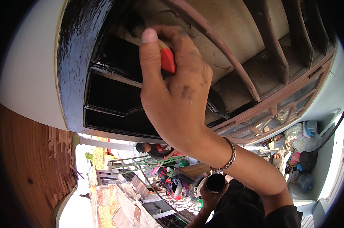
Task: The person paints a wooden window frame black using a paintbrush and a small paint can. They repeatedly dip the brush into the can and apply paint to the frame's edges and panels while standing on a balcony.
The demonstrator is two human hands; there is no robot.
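My right hand (175, 87) is raised at the centre, thumb on the left, fingers wrapped round a paintbrush. Its red handle (168, 60) shows between thumb and palm, while the dark bristle end, partly hidden by my fingers, is close to a wooden frame. Glossy black paint covers the frame's wide board (78, 57) and the panels beside it. Brownish, uncoated slats (217, 41) curve away at the upper right. Lower down, my left hand (211, 195) is closed round a small round container (216, 183) with a black inside.
A wooden lattice with panes (274, 110) runs along the right. Bags and a blue tub (311, 127) lie beyond it. Another person (153, 149) is below the frame, near green poles (141, 164) and a heap of mixed items. Wood planks (31, 163) fill the left side.
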